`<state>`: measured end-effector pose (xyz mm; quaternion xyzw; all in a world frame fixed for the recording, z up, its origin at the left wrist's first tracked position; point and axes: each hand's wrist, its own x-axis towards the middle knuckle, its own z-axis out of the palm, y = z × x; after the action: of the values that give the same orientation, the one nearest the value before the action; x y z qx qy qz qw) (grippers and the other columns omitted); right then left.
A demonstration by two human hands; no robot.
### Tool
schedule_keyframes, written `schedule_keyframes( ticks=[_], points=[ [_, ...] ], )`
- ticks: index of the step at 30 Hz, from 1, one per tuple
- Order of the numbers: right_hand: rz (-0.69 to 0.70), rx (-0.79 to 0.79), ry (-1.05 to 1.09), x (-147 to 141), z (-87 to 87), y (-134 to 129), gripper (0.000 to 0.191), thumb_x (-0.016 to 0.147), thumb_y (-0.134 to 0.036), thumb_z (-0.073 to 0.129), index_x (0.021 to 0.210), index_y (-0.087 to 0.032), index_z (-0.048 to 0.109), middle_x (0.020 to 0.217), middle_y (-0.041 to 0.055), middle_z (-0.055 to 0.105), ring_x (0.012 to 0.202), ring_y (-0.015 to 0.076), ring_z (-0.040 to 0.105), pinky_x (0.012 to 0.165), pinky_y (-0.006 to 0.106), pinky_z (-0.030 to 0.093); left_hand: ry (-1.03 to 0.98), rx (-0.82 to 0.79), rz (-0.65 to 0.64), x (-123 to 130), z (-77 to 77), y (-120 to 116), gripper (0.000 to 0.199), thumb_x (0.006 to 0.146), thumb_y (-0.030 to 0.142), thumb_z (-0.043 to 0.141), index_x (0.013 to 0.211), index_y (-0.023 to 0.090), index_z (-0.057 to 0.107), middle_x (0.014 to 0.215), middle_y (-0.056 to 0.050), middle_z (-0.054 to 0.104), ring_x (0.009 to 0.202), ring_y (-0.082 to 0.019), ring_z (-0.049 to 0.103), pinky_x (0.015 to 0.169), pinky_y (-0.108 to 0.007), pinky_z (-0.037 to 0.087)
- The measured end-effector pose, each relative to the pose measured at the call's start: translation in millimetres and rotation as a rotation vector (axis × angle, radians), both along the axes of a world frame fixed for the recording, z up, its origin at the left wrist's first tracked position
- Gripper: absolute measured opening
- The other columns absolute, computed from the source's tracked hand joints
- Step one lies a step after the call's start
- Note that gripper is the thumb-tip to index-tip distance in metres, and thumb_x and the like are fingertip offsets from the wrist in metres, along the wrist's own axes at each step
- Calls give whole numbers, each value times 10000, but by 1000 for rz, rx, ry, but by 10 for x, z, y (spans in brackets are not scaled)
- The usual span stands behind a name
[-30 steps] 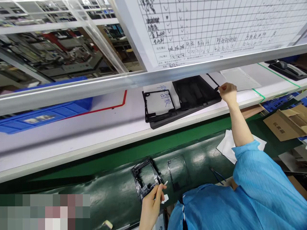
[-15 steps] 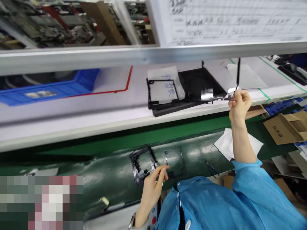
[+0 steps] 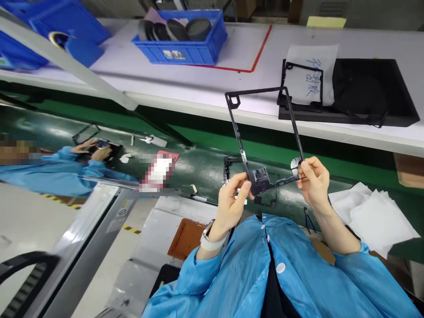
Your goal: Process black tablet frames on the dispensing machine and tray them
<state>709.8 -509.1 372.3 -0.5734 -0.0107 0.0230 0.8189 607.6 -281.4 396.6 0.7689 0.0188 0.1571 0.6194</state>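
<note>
A thin black plastic frame [image 3: 261, 179], roughly rectangular with a wider lower edge, is held up in front of me. My left hand [image 3: 232, 196] pinches its lower left corner, and my right hand [image 3: 314, 179] grips the lower right corner. Behind my left hand, a second black frame [image 3: 227, 165] lies on the green belt, partly hidden. Under the held frame, another thin dark frame [image 3: 270, 201] lies flat on the belt. Blue-handled pliers [image 3: 309, 221] rest close to my right forearm.
On the white shelf are a blue bin [image 3: 185, 55] of round black parts and a black tray [image 3: 397, 88] with a frame and paper. White sheets [image 3: 380, 216] lie at right. A co-worker's hands [image 3: 96, 150] handle dark parts at far left. A brown tray [image 3: 185, 238] is below left.
My right hand has come down from the shelf, bringing the black frame over the belt. My left hand has taken hold of its other corner. The view has swung left.
</note>
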Motion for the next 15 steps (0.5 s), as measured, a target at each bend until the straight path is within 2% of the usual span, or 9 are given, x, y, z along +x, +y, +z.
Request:
schedule_keyframes(
  ticks=[3, 6, 9, 12, 15],
  points=[
    [39, 17, 2, -87, 13, 29, 483, 844, -561, 953, 895, -237, 599, 665, -63, 602, 429, 80, 487, 342, 196, 374, 2, -23, 18, -107, 8, 35, 301, 1118, 473, 668, 1185, 197, 767, 874, -2, 804, 596, -115, 708, 610, -223, 590],
    [57, 2, -27, -152, 32, 19, 449, 858, -536, 941, 905, -238, 609, 677, -55, 616, 454, 93, 516, 358, 204, 406, 2, -15, 39, -171, 4, 45, 269, 1102, 437, 683, 1171, 193, 775, 973, -38, 835, 701, -145, 764, 554, -194, 591],
    [53, -12, -47, -203, 27, -4, 428, 864, -528, 934, 923, -238, 625, 664, -50, 625, 484, 110, 553, 377, 208, 436, -34, 64, 60, -203, -8, 46, 202, 1095, 357, 682, 1157, 191, 779, 1011, -48, 849, 832, -159, 803, 651, -184, 625],
    [52, -8, -72, -240, -4, -31, 383, 900, -493, 918, 937, -231, 641, 653, -47, 630, 499, 112, 575, 391, 196, 448, -97, 175, 59, -219, -19, 44, 163, 1085, 266, 663, 1183, 190, 770, 972, -30, 839, 821, -133, 788, 771, -189, 627],
    [47, -9, -90, -260, -49, -65, 351, 930, -466, 901, 942, -226, 644, 663, -46, 622, 520, 112, 587, 400, 191, 454, -117, 256, 38, -235, -26, 34, 202, 1064, 208, 659, 1246, 185, 744, 953, -21, 819, 811, -128, 773, 773, -192, 611]
  ],
)
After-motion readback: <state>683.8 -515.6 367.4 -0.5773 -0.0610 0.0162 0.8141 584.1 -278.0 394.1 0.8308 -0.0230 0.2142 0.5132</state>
